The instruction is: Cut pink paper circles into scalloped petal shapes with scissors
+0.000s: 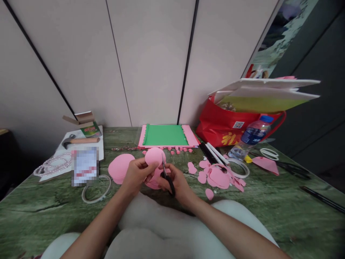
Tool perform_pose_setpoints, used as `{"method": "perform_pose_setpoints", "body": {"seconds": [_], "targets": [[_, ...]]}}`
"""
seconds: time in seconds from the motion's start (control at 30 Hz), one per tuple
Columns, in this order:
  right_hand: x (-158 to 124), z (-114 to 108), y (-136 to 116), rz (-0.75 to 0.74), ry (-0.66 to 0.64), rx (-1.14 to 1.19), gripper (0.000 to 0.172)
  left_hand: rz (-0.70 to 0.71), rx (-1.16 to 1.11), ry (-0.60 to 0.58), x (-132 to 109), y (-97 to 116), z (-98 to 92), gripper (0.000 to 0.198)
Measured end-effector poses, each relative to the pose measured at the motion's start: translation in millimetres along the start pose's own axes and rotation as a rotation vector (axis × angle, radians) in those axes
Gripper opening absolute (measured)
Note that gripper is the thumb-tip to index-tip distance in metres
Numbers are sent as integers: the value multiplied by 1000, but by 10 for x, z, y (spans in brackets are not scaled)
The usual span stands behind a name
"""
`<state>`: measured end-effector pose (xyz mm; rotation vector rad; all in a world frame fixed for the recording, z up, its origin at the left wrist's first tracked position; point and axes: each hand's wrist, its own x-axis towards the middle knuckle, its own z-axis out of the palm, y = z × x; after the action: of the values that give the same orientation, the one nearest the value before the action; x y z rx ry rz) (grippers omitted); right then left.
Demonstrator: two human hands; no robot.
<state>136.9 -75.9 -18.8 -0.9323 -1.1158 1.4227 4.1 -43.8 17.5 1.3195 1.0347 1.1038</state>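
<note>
My left hand (136, 174) is closed on a pink paper circle (154, 156), which it holds up over the near middle of the table. Black-handled scissors (169, 182) are in my right hand (179, 183), their blades pointing up at the right edge of the circle. Larger pink paper rounds (120, 168) lie left of my left hand. Another pink piece (153, 182) shows partly below my hands. Pink paper scraps (219, 177) are scattered to the right of my right hand.
Green and pink sheets (165, 135) lie at the back. Tape rolls (96, 189), a hammer (83, 140), bead strings (54, 166) and an open box (89, 126) are left. A bottle (250, 138), red bag (215, 120), pens (212, 153) and black scissors (293, 169) are right.
</note>
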Motion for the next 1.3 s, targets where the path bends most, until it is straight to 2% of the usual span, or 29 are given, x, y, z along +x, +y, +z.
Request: {"method": "perform_pose_setpoints", "body": {"seconds": [0.33,0.8,0.93,1.07,1.3], "targets": [[45,-2,-9,51,-15,-32,48,-33,-9,12,13,-8,-16,28],[49,-60,4,54,-52,-51,47,-8,-29,38,19,12,-40,25],[51,-68,20,54,-47,-52,48,-14,-54,24,9,40,-19,26],[48,-45,68,32,-55,-59,47,-38,-81,-39,12,25,-3,24],[45,-21,155,13,-84,-20,49,-35,33,10,19,-25,-25,30]]}}
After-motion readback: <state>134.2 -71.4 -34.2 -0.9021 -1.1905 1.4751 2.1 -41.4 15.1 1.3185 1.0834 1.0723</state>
